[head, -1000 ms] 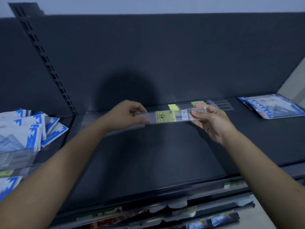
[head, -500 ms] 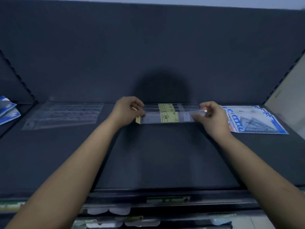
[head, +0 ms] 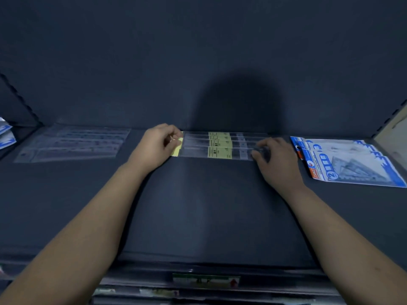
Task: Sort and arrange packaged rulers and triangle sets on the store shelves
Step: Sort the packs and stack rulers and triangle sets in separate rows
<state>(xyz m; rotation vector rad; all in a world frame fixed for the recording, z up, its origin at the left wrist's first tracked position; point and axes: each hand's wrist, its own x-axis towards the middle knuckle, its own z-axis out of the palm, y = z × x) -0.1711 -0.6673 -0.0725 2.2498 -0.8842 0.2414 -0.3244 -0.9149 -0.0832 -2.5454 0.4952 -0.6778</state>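
Note:
A clear packaged ruler with a yellow label lies flat on the dark shelf, at the front of a row of several like rulers. My left hand pinches its left end at the yellow tab. My right hand rests fingers-down on its right end. A stack of blue-and-white triangle sets lies right of my right hand. Another group of clear rulers lies at the shelf's left.
More blue-and-white packs show at the far left edge on the neighbouring shelf. A price label strip runs along the shelf's front edge. The dark back panel rises behind the rulers.
The ruler has come down from just above the shelf onto it, in front of the row. My right hand has flattened onto its end. The view has shifted right.

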